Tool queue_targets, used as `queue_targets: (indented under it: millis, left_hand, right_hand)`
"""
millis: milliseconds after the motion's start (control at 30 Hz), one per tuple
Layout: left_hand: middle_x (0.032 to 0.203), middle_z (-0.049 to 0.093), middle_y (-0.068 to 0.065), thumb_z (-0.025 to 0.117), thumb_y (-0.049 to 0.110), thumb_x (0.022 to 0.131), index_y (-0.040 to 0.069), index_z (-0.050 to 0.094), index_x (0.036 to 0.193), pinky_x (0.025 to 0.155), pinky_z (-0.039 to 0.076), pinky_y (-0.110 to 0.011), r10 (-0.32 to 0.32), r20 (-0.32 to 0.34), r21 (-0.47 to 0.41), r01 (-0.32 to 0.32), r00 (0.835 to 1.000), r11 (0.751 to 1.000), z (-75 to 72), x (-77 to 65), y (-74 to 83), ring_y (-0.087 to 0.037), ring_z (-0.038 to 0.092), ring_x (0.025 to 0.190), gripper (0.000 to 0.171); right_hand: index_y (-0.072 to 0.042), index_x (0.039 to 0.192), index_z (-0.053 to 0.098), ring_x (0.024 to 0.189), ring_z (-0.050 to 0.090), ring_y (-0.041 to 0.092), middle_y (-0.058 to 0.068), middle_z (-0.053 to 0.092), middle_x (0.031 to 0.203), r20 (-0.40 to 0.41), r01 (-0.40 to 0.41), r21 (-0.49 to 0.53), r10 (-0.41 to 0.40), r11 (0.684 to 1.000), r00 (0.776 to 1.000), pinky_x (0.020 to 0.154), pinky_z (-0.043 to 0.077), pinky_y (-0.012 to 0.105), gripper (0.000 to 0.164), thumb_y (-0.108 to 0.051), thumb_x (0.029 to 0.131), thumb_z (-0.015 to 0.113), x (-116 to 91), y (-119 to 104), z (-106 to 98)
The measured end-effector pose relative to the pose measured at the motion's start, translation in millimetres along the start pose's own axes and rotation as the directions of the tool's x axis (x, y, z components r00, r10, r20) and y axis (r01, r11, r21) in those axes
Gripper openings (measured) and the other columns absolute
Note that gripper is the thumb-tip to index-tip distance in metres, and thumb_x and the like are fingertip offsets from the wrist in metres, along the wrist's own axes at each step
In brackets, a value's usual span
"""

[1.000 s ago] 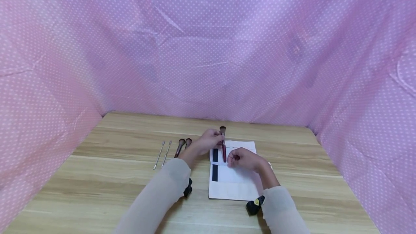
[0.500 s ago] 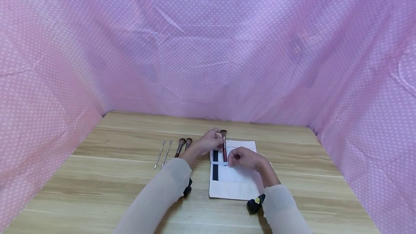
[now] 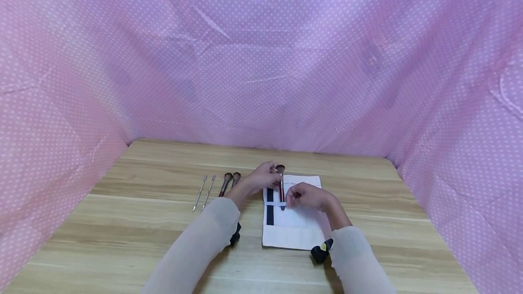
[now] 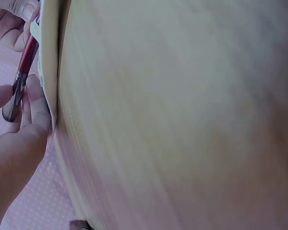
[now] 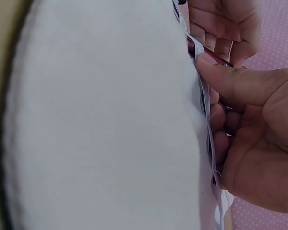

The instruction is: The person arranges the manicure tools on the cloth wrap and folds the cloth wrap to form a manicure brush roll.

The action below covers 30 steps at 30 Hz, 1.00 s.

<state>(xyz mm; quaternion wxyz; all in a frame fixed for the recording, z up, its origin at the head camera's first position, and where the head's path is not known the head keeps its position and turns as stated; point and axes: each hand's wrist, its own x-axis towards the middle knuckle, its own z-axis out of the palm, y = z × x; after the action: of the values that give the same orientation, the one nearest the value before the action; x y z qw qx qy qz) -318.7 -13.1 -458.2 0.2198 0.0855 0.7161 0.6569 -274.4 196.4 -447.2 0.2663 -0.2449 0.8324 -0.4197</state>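
A makeup brush [image 3: 282, 190] with a dark red handle is pinched near its ferrule by my left hand [image 3: 260, 178], bristles pointing away from me. Its handle runs under the white elastic band [image 3: 275, 204] of a white fabric brush roll [image 3: 292, 238], and the handle's tip shows on the near side. My right hand [image 3: 309, 196] pinches the band just right of the handle. In the right wrist view, the thumb [image 5: 221, 76] presses on the band beside the red handle [image 5: 215, 57]. The left wrist view shows the brush's ferrule [image 4: 20, 79] between thumb and fingers.
Left of the roll lie two more makeup brushes, one dark-headed brush [image 3: 224, 185] beside another [image 3: 236, 178], partly behind the left arm. Farther left are two thin metal double-ended tools, one tool [image 3: 199, 194] beside the other [image 3: 209, 193]. A pink dotted curtain [image 3: 261, 80] surrounds the wooden table [image 3: 122, 221].
The brush has slid toward me, its handle passing under the elastic band until the tip shows on the near side. My right hand has stayed at the band.
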Motion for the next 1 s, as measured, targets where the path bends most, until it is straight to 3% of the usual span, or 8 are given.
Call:
queue_targets:
  millis: [300, 467, 633, 733, 933, 1000]
  left_hand:
    - [0.099, 0.062, -0.016, 0.066, -0.006, 0.091, -0.007, 0.057, 0.114, 0.077, 0.061, -0.032, -0.014, 0.014, 0.056, 0.014, 1.000, 0.998, -3.0, -0.7, -0.2, -0.023, 0.067, 0.081, 0.024]
    - [0.098, 0.063, -0.014, 0.070, -0.006, 0.090, -0.009, 0.059, 0.124, 0.078, 0.061, -0.031, -0.002, 0.054, 0.111, -0.004, 0.999, 0.994, -3.3, -2.1, 0.5, -0.021, 0.067, 0.081, 0.036]
    - [0.100, 0.064, -0.012, 0.072, -0.006, 0.087, -0.004, 0.059, 0.130, 0.079, 0.059, -0.030, 0.023, 0.091, 0.148, -0.036, 0.996, 0.988, -4.1, -4.3, 1.2, -0.020, 0.065, 0.084, 0.046]
    - [0.099, 0.066, -0.009, 0.076, -0.001, 0.086, -0.001, 0.062, 0.126, 0.079, 0.056, -0.029, 0.040, 0.104, 0.231, -0.064, 0.994, 0.971, -5.8, -5.3, 1.2, -0.018, 0.063, 0.086, 0.043]
    - [0.095, 0.073, -0.001, 0.077, 0.007, 0.091, 0.005, 0.077, 0.104, 0.081, 0.051, -0.026, 0.079, 0.161, 0.392, -0.137, 0.984, 0.910, -7.1, -5.7, 1.2, -0.013, 0.062, 0.087, 0.013]
    - [0.093, 0.074, 0.000, 0.077, 0.007, 0.091, 0.006, 0.079, 0.101, 0.081, 0.052, -0.025, 0.089, 0.183, 0.432, -0.162, 0.979, 0.888, -6.8, -5.8, 2.4, -0.012, 0.063, 0.087, 0.010]
  right_hand:
    - [-0.001, 0.092, 0.069, 0.085, 0.051, 0.018, 0.003, 0.061, 0.088, -0.018, -0.017, -0.003, 0.017, 1.000, 1.000, 0.080, 0.041, 0.032, 0.009, 0.006, 0.093, 0.064, -0.1, 0.0, 1.8]
    - [-0.001, 0.092, 0.068, 0.084, 0.051, 0.019, 0.003, 0.060, 0.086, -0.028, -0.014, 0.003, 0.014, 1.000, 1.000, 0.080, 0.041, 0.034, 0.008, 0.006, 0.092, 0.064, 0.5, 1.1, 2.6]
    - [-0.001, 0.092, 0.068, 0.083, 0.050, 0.018, 0.002, 0.059, 0.085, -0.023, -0.005, 0.004, 0.005, 1.000, 1.000, 0.079, 0.041, 0.032, 0.009, 0.007, 0.092, 0.064, 0.9, 2.0, 2.5]
    - [-0.001, 0.091, 0.067, 0.083, 0.050, 0.018, 0.002, 0.059, 0.085, -0.024, -0.004, 0.005, 0.004, 1.000, 1.000, 0.078, 0.042, 0.032, 0.009, 0.007, 0.093, 0.063, 1.1, 1.7, 2.7]
    - [-0.001, 0.092, 0.067, 0.084, 0.049, 0.019, 0.003, 0.057, 0.086, -0.028, -0.039, 0.010, 0.039, 0.999, 0.999, 0.080, 0.040, 0.033, 0.008, 0.004, 0.095, 0.062, 1.7, -0.1, 2.2]
    - [-0.001, 0.092, 0.067, 0.086, 0.050, 0.019, 0.004, 0.057, 0.088, -0.025, -0.045, 0.003, 0.045, 0.999, 0.999, 0.081, 0.039, 0.033, 0.008, 0.004, 0.096, 0.061, 1.9, -0.9, 1.8]
